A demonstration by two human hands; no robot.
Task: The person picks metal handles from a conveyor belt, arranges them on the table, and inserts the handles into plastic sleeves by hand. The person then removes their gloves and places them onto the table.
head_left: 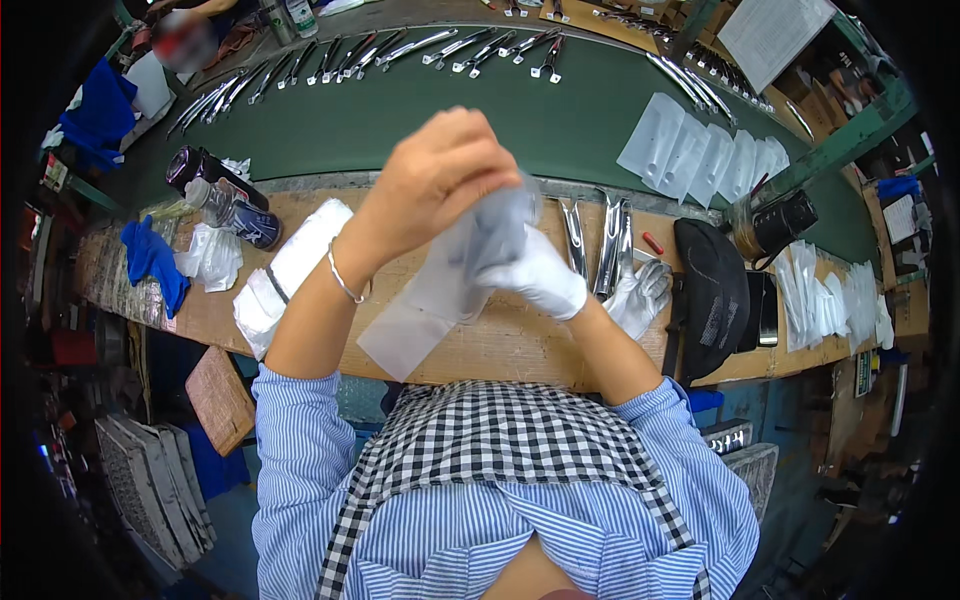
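1. Left hand (450,170): bare, raised above the bench (540,355), fingertips together at the top of the plastic bag (485,240); whether they pinch it, I cannot tell.
2. Right hand (545,275): white-gloved, clamped on the bag, over the bench's middle.
3. Metal parts (608,245) lie near the bench's far edge, right of the bag.
4. Black pouch (710,300): toward the bench's right end.

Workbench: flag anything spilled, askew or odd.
Only the right hand is gloved; the left hand is bare, and a loose glove lies beside shiny metal parts, which looks mismatched. No spill stands out.
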